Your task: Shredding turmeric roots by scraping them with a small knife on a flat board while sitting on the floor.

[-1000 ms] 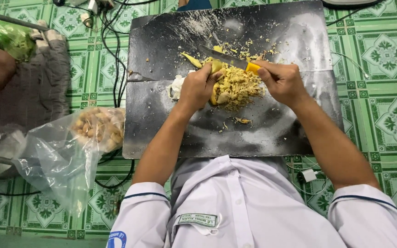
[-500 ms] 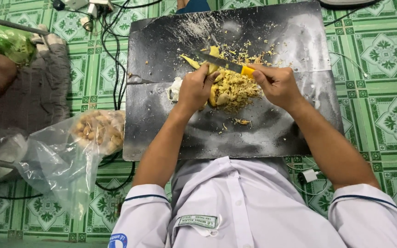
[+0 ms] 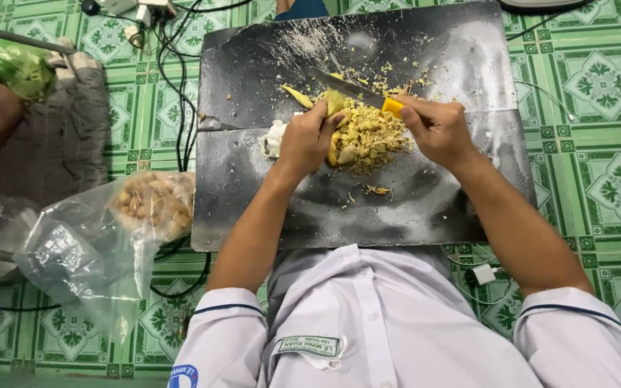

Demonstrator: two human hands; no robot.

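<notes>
Gripping a yellow-handled knife (image 3: 368, 97), the right hand (image 3: 436, 129) is closing fully around the handle, while the left hand (image 3: 309, 140) is curling its fingers against the pile of chopped yellow pieces (image 3: 368, 136) and pressing it in place. Both are working mid-way up a large dark cutting board (image 3: 253, 201) lying on the green patterned tile floor (image 3: 612, 86), the blade lying just behind the pile. Left of the board, a clear plastic bag of pale lumps (image 3: 145, 205) is sitting near black cables (image 3: 174, 93), well apart from the hands.
</notes>
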